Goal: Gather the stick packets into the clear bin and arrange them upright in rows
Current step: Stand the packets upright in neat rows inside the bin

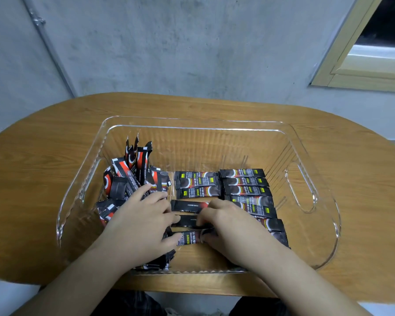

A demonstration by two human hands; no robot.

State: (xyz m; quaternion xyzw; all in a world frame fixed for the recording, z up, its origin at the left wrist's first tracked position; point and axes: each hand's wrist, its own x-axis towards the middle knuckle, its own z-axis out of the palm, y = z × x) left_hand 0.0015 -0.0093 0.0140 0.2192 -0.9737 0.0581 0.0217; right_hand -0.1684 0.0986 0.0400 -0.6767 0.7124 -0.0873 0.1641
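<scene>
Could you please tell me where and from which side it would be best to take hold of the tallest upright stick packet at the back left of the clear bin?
Probably by its top end. The tallest upright stick packet stands above the jumbled packets, so its crimped tip is free. Come from above and pinch its flat faces; the clear bin wall blocks the left.

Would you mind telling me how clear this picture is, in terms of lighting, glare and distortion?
Head view: light is soft and even, with no hard shadows; thin glare lines run along the bin rim; wide-angle distortion curves the table edge and tilts the window frame; the packets read fairly sharp, though their print is too small to read; the left hand and right hand look slightly soft.
</scene>
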